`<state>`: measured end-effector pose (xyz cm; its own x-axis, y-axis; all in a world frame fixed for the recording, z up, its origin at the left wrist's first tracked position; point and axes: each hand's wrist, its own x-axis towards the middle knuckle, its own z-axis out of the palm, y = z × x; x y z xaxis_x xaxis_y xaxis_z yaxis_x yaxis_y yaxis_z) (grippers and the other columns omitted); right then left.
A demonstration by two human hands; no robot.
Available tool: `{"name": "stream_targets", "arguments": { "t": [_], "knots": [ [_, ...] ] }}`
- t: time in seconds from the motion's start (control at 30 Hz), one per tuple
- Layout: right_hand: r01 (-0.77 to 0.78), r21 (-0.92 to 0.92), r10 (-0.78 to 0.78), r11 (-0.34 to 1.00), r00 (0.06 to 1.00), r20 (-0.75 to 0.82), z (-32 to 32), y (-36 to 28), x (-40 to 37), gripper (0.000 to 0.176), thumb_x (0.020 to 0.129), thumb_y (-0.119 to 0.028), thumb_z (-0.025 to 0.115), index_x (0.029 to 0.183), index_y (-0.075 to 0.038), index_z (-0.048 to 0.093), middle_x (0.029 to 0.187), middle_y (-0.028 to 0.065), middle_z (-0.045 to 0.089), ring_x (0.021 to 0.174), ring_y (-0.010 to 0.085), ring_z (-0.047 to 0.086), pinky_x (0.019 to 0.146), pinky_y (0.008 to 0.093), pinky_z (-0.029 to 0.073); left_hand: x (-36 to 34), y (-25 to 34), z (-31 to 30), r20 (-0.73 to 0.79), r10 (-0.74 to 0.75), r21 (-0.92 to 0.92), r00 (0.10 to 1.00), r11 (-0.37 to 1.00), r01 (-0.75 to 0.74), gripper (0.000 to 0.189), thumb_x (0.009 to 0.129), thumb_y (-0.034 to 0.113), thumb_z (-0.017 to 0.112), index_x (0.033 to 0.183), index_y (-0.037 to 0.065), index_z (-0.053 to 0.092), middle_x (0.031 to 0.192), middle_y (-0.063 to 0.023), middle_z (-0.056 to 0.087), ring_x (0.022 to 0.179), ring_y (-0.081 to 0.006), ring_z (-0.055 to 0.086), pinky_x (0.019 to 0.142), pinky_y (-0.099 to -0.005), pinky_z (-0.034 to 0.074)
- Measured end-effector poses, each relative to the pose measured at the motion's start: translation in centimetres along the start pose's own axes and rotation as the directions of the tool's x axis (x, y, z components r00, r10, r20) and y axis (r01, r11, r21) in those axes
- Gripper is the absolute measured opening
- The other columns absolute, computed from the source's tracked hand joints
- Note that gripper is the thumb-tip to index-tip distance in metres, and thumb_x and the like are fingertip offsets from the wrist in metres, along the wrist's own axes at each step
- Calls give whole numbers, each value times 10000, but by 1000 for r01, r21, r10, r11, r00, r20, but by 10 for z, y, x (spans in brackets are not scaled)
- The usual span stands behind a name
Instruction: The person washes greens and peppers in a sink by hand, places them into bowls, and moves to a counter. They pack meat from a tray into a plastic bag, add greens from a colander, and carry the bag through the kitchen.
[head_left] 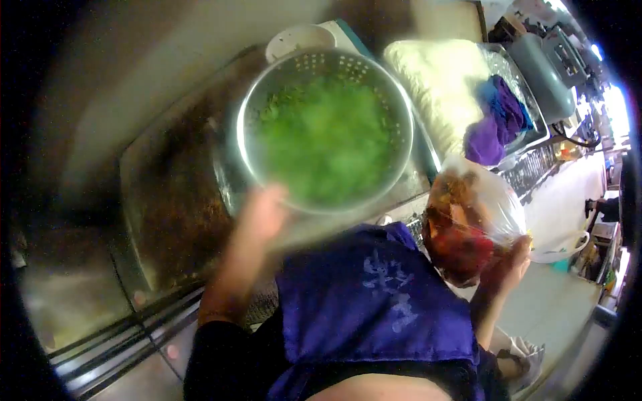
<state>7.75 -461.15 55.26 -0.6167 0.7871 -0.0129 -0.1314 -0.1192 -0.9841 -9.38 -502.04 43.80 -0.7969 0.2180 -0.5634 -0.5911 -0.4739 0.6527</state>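
Head view: a dark griddle fills the left. Over its right edge the left hand, blurred, clasps the near rim of a metal colander heaped with greens, which hides part of a white bowl behind. Further right lie a white cloth and a purple rag. Below them the right hand is closed on a plastic bag of red-brown food.

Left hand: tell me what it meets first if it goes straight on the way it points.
The left hand points up the picture into the colander of greens, whose rim it seems to grip. Motion blur leaves depth unclear.
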Motion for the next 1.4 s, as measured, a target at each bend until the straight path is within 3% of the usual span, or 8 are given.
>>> {"name": "stream_targets", "arguments": {
  "t": [0.17, 0.33, 0.43, 0.6, 0.8, 0.9, 1.2, 1.4],
  "knots": [
    [40, -119, -41, 992, 999, -5, -34, 15, 18, 302, 953, -302, 495, 822, -35, 553, 722, -10, 517, 638, 73, 452, 537, 224, 355, 1, -1, -7, 94, 308, 718, 947, 638, -279, 530, 786, 89, 545, 1293, 13, 410, 1295, -133, 472, 1150, -310, 489, 966, -496, 401],
    [-21, -112, 20, 993, 1000, -7, -50, 19, 33, 306, 952, -303, 498, 766, -62, 526, 674, -30, 478, 608, 65, 415, 525, 215, 318, -22, 35, 90, 343, 866, 777, 363, -45, -628, 906, 662, 277, 736, 1416, 112, 262, 1454, -128, 249, 1276, -344, 337, 1023, -498, 332],
    [-19, -130, 30, 991, 996, 84, -52, 15, 43, 310, 950, -310, 499, 752, -71, 510, 661, -36, 466, 595, 63, 405, 517, 217, 308, -26, 54, 163, 608, 194, 647, 770, -683, -339, 1075, 559, 334, 797, 1441, 210, 195, 1470, -150, 201, 1300, -392, 279, 1052, -508, 290],
    [59, -72, -52, 996, 994, 92, -46, 21, 45, 304, 951, -317, 497, 764, -77, 504, 670, -33, 471, 597, 64, 407, 517, 217, 309, 52, 14, 186, 527, 120, 545, 841, -807, -226, 1029, 553, 264, 777, 1431, 238, 240, 1440, -179, 259, 1289, -432, 291, 993, -514, 376],
    [-10, -33, 13, 999, 996, 87, -62, 27, 40, 296, 953, -311, 495, 766, -81, 503, 701, -31, 470, 630, 64, 411, 544, 217, 315, 111, 46, 141, 548, 283, 773, 787, -531, -347, 658, 625, 105, 697, 1250, 99, 491, 1189, -144, 564, 1071, -265, 565, 897, -340, 464],
    [-32, -50, 35, 998, 997, 64, -67, 33, 35, 264, 955, -311, 465, 858, -72, 523, 732, -7, 496, 619, 91, 460, 535, 243, 363, 95, 97, 140, 339, 363, 905, 868, 127, -407, 601, 665, 154, 762, 1208, 62, 520, 1134, -61, 606, 1031, -162, 560, 920, -322, 435],
    [-39, -191, 40, 981, 999, 1, -72, 40, 31, 280, 949, -316, 472, 761, -109, 488, 641, -53, 415, 561, 54, 388, 492, 223, 299, 53, 185, 104, 253, 49, 630, 966, 749, -203, 539, 744, 237, 714, 1219, 61, 530, 1150, -67, 596, 1040, -196, 575, 900, -364, 472],
    [-58, -155, 61, 986, 998, 12, -65, 32, 26, 324, 937, -348, 515, 736, -95, 494, 651, -48, 443, 590, 50, 378, 518, 214, 286, 52, 164, 132, 219, 190, 659, 957, 695, -288, 508, 757, 133, 703, 1222, 61, 512, 1119, -70, 599, 1003, -201, 581, 849, -359, 495]
  ]
}}
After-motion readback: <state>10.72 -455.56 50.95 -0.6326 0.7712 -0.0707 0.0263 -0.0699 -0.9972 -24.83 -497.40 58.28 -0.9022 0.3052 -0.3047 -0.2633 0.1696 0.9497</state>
